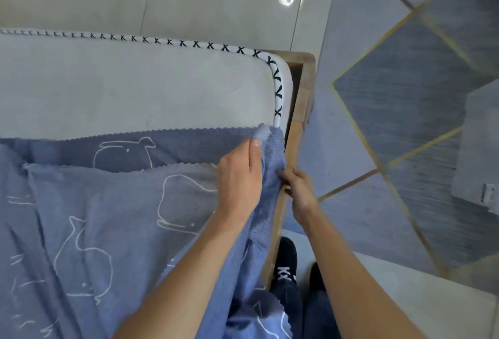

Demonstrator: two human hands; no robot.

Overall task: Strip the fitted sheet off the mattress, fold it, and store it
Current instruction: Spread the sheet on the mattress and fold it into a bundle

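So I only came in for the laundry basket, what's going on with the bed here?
A person is pulling the blue whale-print fitted sheet off the mattress. The left hand grips a bunch of the fabric at the mattress's side edge, and the right hand holds the sheet's edge just beside the wooden bed frame. The far part of the mattress is already bare. The sheet lies rumpled over the near part, with no folding started yet.

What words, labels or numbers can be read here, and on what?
No legible word in view.
The sticker on the grey object: too blurred to read.
The mattress piping: "X" repeated, a woven pattern.
The black shoe: white "X"-like marks, unclear.
The fitted sheet: whale drawings, no words.
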